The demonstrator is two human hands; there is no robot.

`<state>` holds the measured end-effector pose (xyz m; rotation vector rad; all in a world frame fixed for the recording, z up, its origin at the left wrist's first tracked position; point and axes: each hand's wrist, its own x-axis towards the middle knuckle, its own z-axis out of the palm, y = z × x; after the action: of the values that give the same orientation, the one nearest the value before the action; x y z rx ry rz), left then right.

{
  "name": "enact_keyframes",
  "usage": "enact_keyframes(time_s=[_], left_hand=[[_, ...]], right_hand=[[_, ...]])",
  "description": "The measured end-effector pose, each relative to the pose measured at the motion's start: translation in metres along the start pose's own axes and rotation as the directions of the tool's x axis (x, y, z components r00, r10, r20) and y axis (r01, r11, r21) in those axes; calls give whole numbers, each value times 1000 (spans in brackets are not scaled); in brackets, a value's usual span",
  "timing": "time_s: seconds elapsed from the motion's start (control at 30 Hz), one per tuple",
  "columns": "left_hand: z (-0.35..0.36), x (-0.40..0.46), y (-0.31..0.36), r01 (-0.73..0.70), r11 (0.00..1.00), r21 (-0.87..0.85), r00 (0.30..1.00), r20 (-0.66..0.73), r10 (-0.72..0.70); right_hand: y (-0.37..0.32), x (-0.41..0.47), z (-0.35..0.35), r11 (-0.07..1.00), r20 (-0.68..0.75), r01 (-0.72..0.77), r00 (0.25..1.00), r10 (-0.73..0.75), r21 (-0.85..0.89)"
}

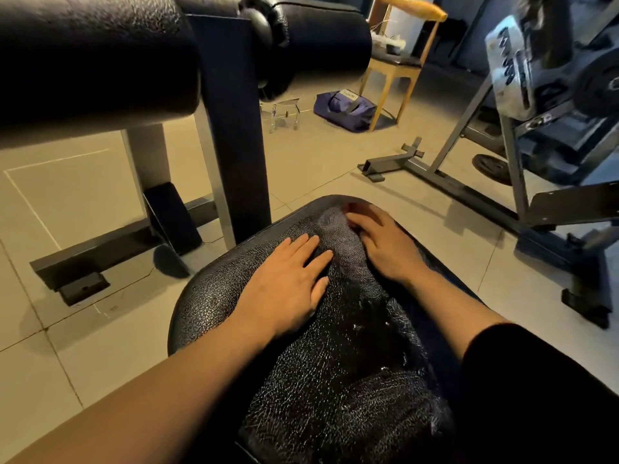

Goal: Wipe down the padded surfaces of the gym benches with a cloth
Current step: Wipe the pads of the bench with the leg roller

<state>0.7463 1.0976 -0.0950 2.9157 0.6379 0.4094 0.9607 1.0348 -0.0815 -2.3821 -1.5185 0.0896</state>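
You look down at a black padded bench seat (207, 303), its cracked surface filling the near centre. A dark cloth (348, 262) lies spread along the seat, running from its far rounded end back toward you.

Your left hand (288, 283) lies flat on the seat and the cloth's left edge, fingers straight and together, its grip apart and holding nothing. Your right hand (385, 242) rests on the cloth just to the right, close beside the left hand. Its fingertips are blurred, so you cannot tell whether its grip is clamped on the cloth or only pressing. A black sleeve (522, 363) covers your right forearm.

At far left, two thick black roller pads (100, 55) sit on an upright post (234, 128). The tiled floor (67, 346) surrounds the seat. On the floor beyond lie a blue bag (341, 108) and a wooden chair (398, 61). A grey frame (469, 182) with weight plates stands at right.
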Motion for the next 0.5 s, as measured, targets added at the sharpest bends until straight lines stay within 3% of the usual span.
enact_keyframes(time_s=[0.07, 0.13, 0.3, 0.33, 0.43, 0.5], left_hand=[[0, 0, 1, 7, 1000, 0, 1000, -6, -7], [-1, 1, 1, 5, 1000, 0, 1000, -15, -5], [-2, -2, 2, 3, 1000, -23, 1000, -30, -4], [-2, -3, 2, 6, 1000, -29, 999, -35, -7], [-3, -2, 2, 20, 999, -45, 999, -49, -22], [-3, -1, 1, 22, 999, -40, 998, -50, -24]], right_hand=[[-4, 20, 5, 995, -59, -103, 993, 103, 12], [-26, 26, 12, 994, -80, -104, 991, 105, 21], [-25, -11, 4, 973, 62, 216, 973, -221, 79], [-17, -8, 0, 976, 66, 208, 975, -212, 62], [-16, 20, 2, 1000, -21, -9, 1000, 9, 5], [-38, 32, 12, 1000, -59, -23, 998, 23, 1]])
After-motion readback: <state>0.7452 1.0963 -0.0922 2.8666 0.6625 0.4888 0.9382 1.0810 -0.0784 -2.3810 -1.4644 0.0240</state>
